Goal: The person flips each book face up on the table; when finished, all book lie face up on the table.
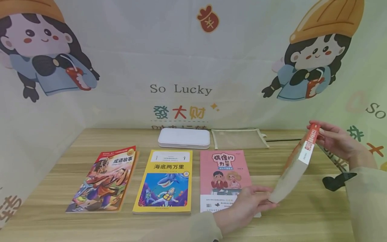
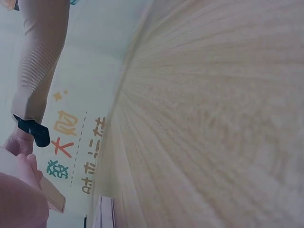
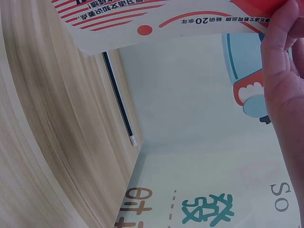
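A thick book with a red and white spine is held up and tilted above the right side of the table. My right hand grips its top end by the spine. The left hand pinches the lower end between thumb and fingers, overlapping the pink book in the head view. Red stripes and print show on the held book's cover in the right wrist view. To the left lie a yellow book with a shark and diver, and a red-topped story book, both flat on the table.
A white case stands at the table's back edge beside a beige mesh pouch. A dark pencil lies right of the pouch. Printed cloth hangs behind and at both sides of the wooden table.
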`<state>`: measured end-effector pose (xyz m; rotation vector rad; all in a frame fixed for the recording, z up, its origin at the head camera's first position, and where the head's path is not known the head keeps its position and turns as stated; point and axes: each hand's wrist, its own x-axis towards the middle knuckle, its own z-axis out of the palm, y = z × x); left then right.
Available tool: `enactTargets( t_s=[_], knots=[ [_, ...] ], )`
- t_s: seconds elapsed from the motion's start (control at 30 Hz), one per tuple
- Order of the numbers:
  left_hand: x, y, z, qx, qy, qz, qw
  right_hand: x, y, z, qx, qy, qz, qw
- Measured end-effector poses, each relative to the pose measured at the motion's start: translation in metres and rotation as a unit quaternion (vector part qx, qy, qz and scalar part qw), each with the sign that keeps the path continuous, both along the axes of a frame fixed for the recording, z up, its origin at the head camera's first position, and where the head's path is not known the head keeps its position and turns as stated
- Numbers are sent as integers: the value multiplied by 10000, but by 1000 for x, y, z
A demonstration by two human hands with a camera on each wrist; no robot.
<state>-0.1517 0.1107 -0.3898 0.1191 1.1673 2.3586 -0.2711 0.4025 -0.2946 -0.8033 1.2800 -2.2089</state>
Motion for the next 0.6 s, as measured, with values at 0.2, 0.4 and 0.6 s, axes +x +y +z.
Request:
enactTargets(
  t_s=[0.2,0.4,0.6],
  knots=[
    [1,0,1,-156,346,-176,9991,2,0,0,526,57,-512,9973],
    [0,4,-2,-654,728,115,9951,4,3,-1,1174,-8,-1108,9869],
    [-4,7,-2,-913,829,330,9918,6,3,-1,1585,-269,-1661,9729]
  ],
)
